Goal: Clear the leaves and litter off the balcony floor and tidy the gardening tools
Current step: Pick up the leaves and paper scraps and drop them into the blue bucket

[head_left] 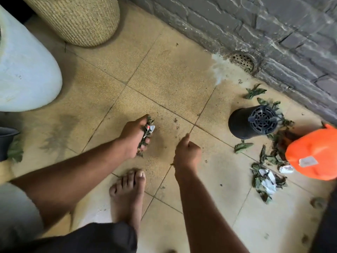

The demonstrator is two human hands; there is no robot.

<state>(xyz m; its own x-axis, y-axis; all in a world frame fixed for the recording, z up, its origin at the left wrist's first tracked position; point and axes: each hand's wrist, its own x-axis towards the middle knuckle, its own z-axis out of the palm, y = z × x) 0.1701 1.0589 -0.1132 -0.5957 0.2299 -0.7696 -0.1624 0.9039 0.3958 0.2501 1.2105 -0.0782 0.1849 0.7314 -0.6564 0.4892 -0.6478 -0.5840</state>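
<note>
Head view, looking down on the balcony floor [164, 73], tiled in tan. Our left hand [134, 137] has its fingers clamped on a bunch of leaves and litter [146, 133], green leaves mixed with a scrap of white paper, held just above the tile. Our right hand [187, 152] has its fingers curled together around a thin stick [202, 108], which runs up and away toward a pale, blurred tip near the round drain grate [242, 61] at the foot of the grey brick wall [255, 24]. More loose leaves and paper scraps [264, 178] lie to the right, around a black plastic pot [251, 122] tipped on its side and beside an orange container [313, 154]. A woven basket [78, 17] and a white planter [25, 70] stand at upper left. Our bare foot [127, 190] rests on the tile between the two forearms.
</note>
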